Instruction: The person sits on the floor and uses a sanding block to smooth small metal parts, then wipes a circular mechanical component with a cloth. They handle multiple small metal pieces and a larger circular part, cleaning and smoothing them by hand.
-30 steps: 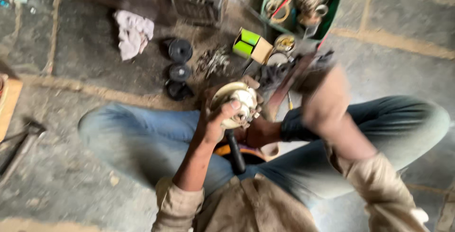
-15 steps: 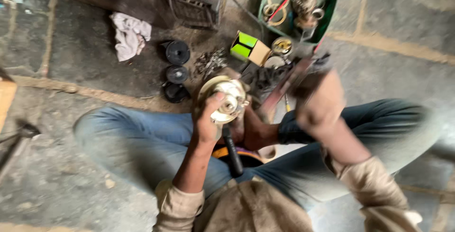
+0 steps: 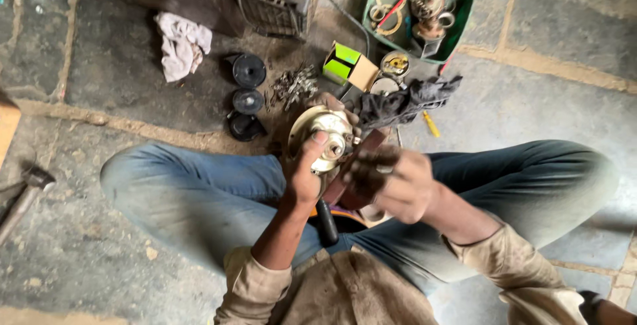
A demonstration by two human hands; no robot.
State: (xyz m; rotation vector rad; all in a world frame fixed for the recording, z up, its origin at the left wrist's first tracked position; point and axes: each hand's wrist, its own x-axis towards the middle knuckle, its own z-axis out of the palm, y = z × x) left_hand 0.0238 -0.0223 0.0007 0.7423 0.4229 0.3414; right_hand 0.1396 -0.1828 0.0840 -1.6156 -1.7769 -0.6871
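The person sits cross-legged on a stone floor, both hands raised over the lap. The left hand (image 3: 306, 177) is closed around the near edge of a round, pale metal housing (image 3: 325, 138), thumb pressed flat on its face beside the central hub; the part sits tilted toward the camera, just above the left knee. The right hand (image 3: 391, 180) is blurred — its fingers curl around a dark reddish, strap-like piece (image 3: 361, 160) that runs up against the housing's right rim, and the grip looks firm, though how tightly it closes cannot be told. A black-handled tool (image 3: 325, 220) lies in the lap below the hands.

Room around the housing is tight on the far side. A dark rag (image 3: 405, 102) lies just beyond its right edge, a small green-and-tan box (image 3: 350, 66) and a heap of small metal parts (image 3: 295, 84) just beyond its top. Three black discs (image 3: 248, 92) sit in a line to the left of those, a pale cloth (image 3: 180, 45) farther left. A green tray (image 3: 464, 13) of parts stands well apart at the upper right. A hammer (image 3: 26, 192) lies at the left edge — the floor between it and the left knee is bare stone.
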